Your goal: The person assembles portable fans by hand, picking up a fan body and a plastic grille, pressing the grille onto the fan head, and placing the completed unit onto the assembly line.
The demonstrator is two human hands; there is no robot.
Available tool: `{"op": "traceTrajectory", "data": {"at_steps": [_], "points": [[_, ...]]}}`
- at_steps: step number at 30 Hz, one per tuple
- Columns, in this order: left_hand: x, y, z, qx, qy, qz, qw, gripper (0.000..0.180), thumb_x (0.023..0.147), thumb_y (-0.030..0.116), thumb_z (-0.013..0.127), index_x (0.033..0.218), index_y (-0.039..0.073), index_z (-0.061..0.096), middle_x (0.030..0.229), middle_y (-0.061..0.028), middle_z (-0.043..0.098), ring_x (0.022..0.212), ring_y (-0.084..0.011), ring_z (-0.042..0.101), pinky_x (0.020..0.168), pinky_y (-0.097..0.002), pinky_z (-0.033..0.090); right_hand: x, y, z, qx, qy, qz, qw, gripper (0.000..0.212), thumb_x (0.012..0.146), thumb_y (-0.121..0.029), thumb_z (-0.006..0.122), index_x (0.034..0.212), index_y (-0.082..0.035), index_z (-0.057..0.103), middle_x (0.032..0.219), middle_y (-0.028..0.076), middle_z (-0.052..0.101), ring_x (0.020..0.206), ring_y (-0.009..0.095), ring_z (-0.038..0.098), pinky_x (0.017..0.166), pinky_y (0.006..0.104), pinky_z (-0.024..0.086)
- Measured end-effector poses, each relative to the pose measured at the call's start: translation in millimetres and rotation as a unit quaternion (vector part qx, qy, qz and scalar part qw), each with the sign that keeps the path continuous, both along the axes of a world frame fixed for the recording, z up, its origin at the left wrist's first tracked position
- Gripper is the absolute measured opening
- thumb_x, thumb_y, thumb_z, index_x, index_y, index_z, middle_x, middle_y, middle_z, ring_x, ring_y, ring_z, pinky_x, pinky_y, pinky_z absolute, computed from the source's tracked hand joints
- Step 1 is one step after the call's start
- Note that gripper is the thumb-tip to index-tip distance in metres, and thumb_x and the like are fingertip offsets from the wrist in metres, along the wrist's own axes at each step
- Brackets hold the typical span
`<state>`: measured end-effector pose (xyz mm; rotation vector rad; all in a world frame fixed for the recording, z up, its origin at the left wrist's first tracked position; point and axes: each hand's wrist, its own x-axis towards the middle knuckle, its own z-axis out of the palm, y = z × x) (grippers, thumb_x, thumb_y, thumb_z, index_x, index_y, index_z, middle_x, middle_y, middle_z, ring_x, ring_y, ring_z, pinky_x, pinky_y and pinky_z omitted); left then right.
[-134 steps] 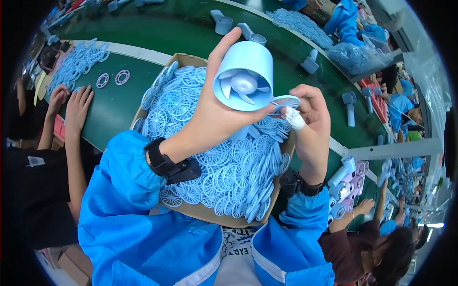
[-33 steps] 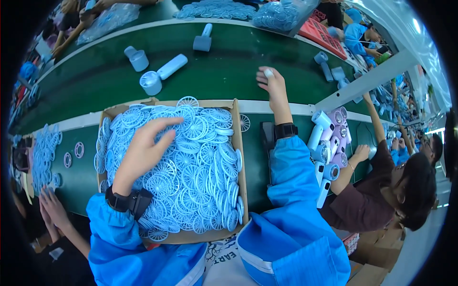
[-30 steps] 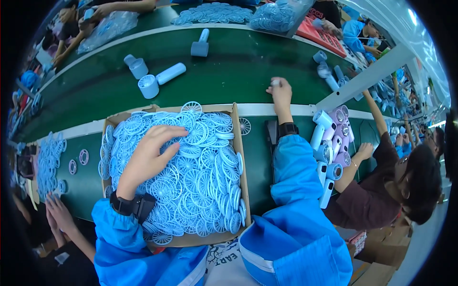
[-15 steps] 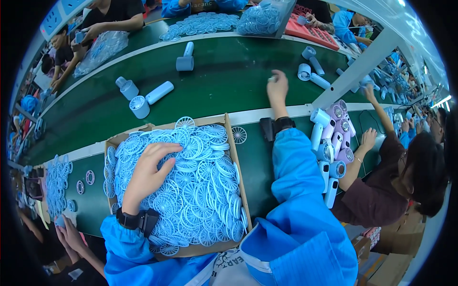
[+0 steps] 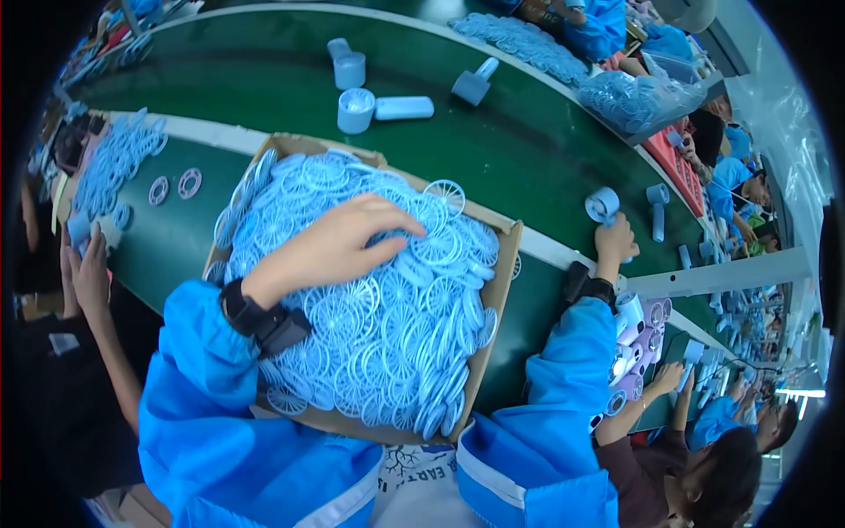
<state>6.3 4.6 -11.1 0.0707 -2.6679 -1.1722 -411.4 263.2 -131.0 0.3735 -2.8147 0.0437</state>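
Green belt [image 5: 528, 167] across far side. Near side, cardboard box [image 5: 505, 282] full of light-blue spoked discs [image 5: 370, 326]. Left hand [image 5: 356, 238] over discs: released, thumb apart from fingers. Right hand [image 5: 618, 241] at right, past box, clasped around handle of blue fan casing [image 5: 602, 205]. At left, purple rings [image 5: 181, 187], beside each other.

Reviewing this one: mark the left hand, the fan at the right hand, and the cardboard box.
Left hand [image 5: 346, 236], head view: back of the hand.
Fan [image 5: 602, 205] at the right hand [image 5: 616, 238], head view: the fan's round head.
Cardboard box [image 5: 509, 255], head view: bare wall near its upper right corner.
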Motion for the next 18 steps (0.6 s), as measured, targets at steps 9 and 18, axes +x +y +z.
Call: {"op": "traceTrajectory", "data": {"at_steps": [9, 18], "points": [[-7.5, 5.9, -1.5, 0.116, 0.028, 0.076, 0.990, 0.045, 0.089, 0.016, 0.060, 0.130, 0.006, 0.046, 0.104, -0.0134, 0.065, 0.101, -0.0267, 0.060, 0.086, -0.0377, 0.048, 148.5, -97.3, 129.7, -0.471, -0.347, 0.339, 0.736, 0.040, 0.088, -0.020, 0.061, 0.120, 0.002, 0.056, 0.107, 0.012, 0.064, 0.096, 0.017, 0.062, 0.079, 0.0274, 0.047], [3.0, -3.0, 24.0, 0.466, 0.173, 0.114, 0.860, 0.088, 0.085, 0.010, 0.065, 0.149, 0.012, 0.004, 0.096, -0.0152, 0.065, 0.081, -0.0221, 0.067, 0.069, -0.0342, 0.056, 197.3, -125.0, 110.6, -0.213, -0.294, 0.510, 0.780, 0.037, 0.087, -0.019, 0.062, 0.119, 0.000, 0.058, 0.111, 0.012, 0.063, 0.100, 0.022, 0.060, 0.087, 0.0333, 0.046]]}}
